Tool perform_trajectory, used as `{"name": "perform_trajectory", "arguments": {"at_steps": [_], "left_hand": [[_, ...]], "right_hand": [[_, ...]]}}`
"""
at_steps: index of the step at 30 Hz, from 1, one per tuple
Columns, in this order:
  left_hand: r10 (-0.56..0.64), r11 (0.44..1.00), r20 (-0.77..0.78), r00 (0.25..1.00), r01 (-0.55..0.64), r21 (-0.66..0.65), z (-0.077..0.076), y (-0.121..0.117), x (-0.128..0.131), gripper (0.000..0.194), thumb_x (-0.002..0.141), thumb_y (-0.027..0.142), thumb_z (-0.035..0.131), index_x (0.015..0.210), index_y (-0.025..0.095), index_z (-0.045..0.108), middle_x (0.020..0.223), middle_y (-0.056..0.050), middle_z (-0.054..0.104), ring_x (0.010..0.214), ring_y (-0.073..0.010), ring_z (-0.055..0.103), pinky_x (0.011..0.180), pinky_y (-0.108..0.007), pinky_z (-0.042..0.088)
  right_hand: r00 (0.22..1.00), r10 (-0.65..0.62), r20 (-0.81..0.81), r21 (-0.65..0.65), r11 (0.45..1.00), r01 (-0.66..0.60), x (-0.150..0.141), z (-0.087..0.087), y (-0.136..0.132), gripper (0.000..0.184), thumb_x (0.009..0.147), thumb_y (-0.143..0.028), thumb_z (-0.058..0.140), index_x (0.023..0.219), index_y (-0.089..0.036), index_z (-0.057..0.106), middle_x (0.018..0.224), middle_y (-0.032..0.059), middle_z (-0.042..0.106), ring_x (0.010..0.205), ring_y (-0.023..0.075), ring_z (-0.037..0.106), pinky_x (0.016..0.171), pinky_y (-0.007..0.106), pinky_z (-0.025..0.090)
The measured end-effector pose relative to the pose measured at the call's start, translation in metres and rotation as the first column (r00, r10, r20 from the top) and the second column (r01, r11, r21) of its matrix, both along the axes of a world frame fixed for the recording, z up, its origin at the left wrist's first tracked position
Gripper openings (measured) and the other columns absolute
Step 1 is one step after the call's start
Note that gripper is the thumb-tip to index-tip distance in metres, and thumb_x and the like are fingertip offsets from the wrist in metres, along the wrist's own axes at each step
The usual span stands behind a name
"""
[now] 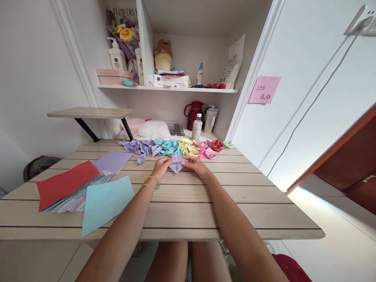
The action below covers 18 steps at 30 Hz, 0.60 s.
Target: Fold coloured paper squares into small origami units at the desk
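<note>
Between my two hands is a purple sheet of origami paper, folded into a diamond shape with creases across it. My left hand pinches its left corner, and a bracelet circles that wrist. The right corner sits in the fingers of my right hand. Just beyond my hands lies a row of folded paper pieces: purple ones, blue ones, yellow ones, pink ones, a red one and a pale green one.
Left of my arms lie a red-topped paper stack, purple sheets and a light blue sheet. A small raised stand is at the back left. Behind the folded row stand a bottle, a red jug and a tumbler.
</note>
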<state>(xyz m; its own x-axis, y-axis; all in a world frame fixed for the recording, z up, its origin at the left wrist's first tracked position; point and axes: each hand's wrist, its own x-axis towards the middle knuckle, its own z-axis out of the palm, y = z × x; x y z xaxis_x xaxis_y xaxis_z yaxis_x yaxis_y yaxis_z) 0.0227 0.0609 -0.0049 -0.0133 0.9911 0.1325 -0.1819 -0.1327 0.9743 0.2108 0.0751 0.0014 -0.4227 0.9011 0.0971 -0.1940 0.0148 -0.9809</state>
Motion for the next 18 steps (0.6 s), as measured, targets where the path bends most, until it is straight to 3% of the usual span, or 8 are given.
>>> {"name": "perform_trajectory", "arguments": {"at_steps": [6,11,18], "left_hand": [[0.021,0.999,-0.099,0.995,-0.018,0.035,0.001,-0.003,0.002,0.043,0.057,0.05,0.074,0.077,0.012,0.072,0.066,-0.001,0.065,0.06,-0.0133,0.056,0.06,-0.024,0.045],[0.044,0.998,-0.172,0.984,-0.037,0.045,0.0,-0.004,0.002,0.038,0.059,0.048,0.073,0.066,0.012,0.07,0.063,-0.001,0.063,0.059,-0.0131,0.055,0.057,-0.023,0.045],[-0.065,0.998,-0.029,0.997,0.065,0.003,0.003,-0.005,0.007,0.041,0.056,0.044,0.077,0.082,0.012,0.072,0.072,-0.003,0.068,0.064,-0.0145,0.061,0.065,-0.028,0.051]], "right_hand": [[1.0,-0.012,-0.012,0.018,1.0,0.012,-0.004,-0.001,-0.001,0.034,0.055,-0.031,0.081,0.085,-0.019,0.07,0.08,0.0007,0.068,0.074,0.0143,0.062,0.073,0.028,0.049],[1.0,0.007,0.016,0.027,1.0,-0.007,-0.009,-0.001,-0.003,0.032,0.053,-0.032,0.082,0.08,-0.018,0.069,0.079,0.0005,0.068,0.07,0.0136,0.06,0.07,0.028,0.048],[0.979,-0.203,-0.01,0.005,0.979,0.203,-0.01,-0.008,0.005,0.034,0.053,-0.041,0.079,0.064,-0.015,0.062,0.061,-0.0013,0.06,0.055,0.0107,0.052,0.053,0.024,0.04]]}}
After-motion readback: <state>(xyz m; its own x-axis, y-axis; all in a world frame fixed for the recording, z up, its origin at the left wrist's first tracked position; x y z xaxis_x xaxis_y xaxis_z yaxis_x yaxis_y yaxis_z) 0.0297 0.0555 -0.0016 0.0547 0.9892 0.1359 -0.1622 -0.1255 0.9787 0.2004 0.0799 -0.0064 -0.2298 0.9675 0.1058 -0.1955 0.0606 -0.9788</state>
